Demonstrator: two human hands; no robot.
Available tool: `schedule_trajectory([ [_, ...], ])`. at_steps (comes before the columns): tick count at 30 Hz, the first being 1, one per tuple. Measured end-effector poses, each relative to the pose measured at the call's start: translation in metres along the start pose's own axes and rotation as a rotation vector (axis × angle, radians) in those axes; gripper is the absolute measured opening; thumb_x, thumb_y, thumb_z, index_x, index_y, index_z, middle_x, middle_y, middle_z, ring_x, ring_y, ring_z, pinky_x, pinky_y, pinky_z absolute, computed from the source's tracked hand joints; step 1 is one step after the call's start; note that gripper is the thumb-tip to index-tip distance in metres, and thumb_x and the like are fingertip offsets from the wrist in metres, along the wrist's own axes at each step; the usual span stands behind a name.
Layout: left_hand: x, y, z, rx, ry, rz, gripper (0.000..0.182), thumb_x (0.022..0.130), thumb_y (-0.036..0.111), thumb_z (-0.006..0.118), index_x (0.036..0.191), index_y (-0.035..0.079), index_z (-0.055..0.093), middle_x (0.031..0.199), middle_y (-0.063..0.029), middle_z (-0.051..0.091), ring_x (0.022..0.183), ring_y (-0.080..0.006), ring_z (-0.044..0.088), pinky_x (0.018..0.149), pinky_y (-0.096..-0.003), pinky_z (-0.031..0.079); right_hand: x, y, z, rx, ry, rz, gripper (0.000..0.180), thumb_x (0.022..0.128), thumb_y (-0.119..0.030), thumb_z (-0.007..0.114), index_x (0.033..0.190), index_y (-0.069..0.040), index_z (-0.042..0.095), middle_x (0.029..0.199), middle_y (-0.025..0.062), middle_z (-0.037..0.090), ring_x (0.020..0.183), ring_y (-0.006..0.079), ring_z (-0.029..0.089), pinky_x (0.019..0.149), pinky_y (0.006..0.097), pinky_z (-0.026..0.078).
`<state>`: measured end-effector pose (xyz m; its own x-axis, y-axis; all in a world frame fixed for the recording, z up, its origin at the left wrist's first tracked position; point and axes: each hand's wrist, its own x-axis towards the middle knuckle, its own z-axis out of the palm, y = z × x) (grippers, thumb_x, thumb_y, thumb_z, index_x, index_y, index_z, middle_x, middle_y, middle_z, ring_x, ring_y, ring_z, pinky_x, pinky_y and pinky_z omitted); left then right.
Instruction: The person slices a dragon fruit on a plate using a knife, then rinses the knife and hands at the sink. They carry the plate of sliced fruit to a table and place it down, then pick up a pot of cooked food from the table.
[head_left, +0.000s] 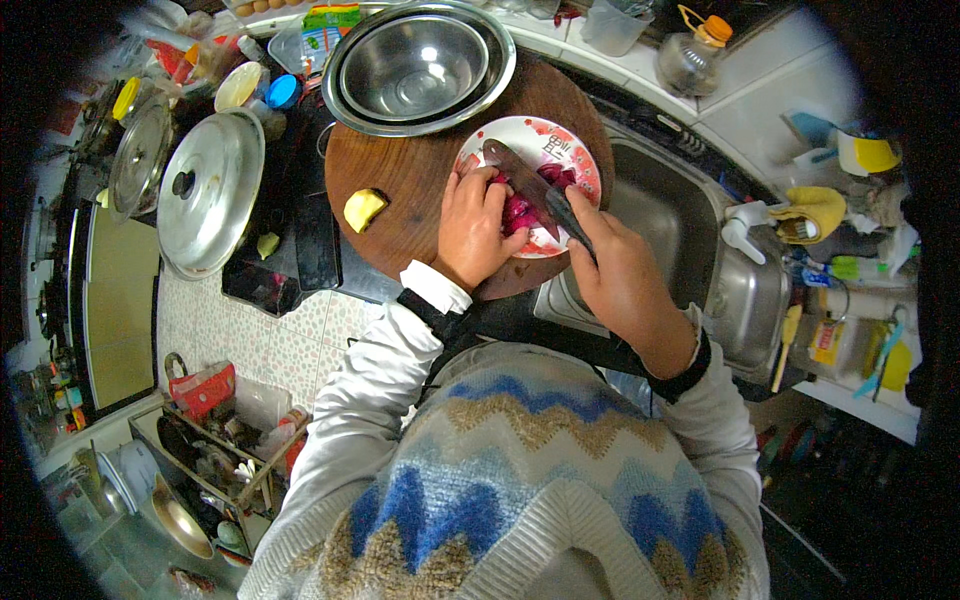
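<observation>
My right hand (619, 270) grips the dark handle of a kitchen knife (519, 180), whose broad blade lies slantwise over a white and red patterned plate (581, 146). On the plate are purplish-red pieces of cut food (556, 176); their kind is unclear. My left hand (476, 225) rests at the plate's left side, its fingertips on some of the pieces beside the blade. What lies under those fingers is hidden. The plate stands on a round wooden chopping board (409, 169). A yellow piece of food (364, 209) with a dark edge lies at the board's left.
Nested steel bowls (420, 124) overlap the board's far edge. A double steel sink (667, 202) is at the right, with a white tap (746, 229). A large metal lid (210, 195) and a black phone-like slab (317, 244) are at the left. An orange-capped bottle (690, 64) stands behind the sink.
</observation>
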<state>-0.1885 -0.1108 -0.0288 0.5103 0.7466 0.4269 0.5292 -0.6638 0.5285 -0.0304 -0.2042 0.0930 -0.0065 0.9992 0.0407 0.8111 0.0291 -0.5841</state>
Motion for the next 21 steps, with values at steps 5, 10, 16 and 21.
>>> schedule_trajectory([
  [5, 0.002, 0.002, 0.003, 0.033, 0.007, -0.013, 0.050, 0.062, 0.025, 0.079, 0.101, 0.003, 0.057, 0.120, -0.0193, 0.051, 0.115, -0.0383, 0.048, 0.104, -0.0536, 0.034, -0.001, 0.000, -0.001, -0.033, 0.020, -0.020, 0.050, 0.086, -0.002, 0.055, 0.134, 0.005, 0.043, 0.104, 0.0298, 0.060, 0.093, 0.0439, 0.061, 0.079, 0.0448, 0.049],
  [10, 0.002, 0.004, 0.004, 0.049, 0.017, -0.018, 0.048, 0.062, 0.024, 0.078, 0.100, 0.003, 0.057, 0.118, -0.0191, 0.051, 0.114, -0.0378, 0.049, 0.103, -0.0527, 0.035, -0.004, -0.001, -0.003, -0.033, 0.000, -0.014, 0.050, 0.086, -0.002, 0.055, 0.134, 0.005, 0.043, 0.103, 0.0301, 0.060, 0.093, 0.0438, 0.061, 0.079, 0.0451, 0.048],
  [16, 0.002, 0.005, 0.005, 0.048, 0.025, -0.016, 0.048, 0.062, 0.024, 0.078, 0.099, 0.003, 0.057, 0.115, -0.0186, 0.052, 0.112, -0.0374, 0.050, 0.102, -0.0525, 0.036, -0.010, 0.000, -0.009, -0.022, -0.030, 0.000, 0.050, 0.086, -0.002, 0.055, 0.134, 0.006, 0.043, 0.103, 0.0302, 0.060, 0.092, 0.0440, 0.060, 0.079, 0.0456, 0.048],
  [21, 0.002, 0.004, 0.005, 0.045, 0.014, -0.019, 0.048, 0.061, 0.024, 0.079, 0.099, 0.003, 0.056, 0.114, -0.0186, 0.052, 0.111, -0.0373, 0.050, 0.101, -0.0529, 0.037, -0.018, 0.000, -0.015, -0.015, -0.061, 0.011, 0.053, 0.085, -0.005, 0.056, 0.135, 0.005, 0.040, 0.098, 0.0285, 0.058, 0.088, 0.0449, 0.058, 0.077, 0.0495, 0.047],
])
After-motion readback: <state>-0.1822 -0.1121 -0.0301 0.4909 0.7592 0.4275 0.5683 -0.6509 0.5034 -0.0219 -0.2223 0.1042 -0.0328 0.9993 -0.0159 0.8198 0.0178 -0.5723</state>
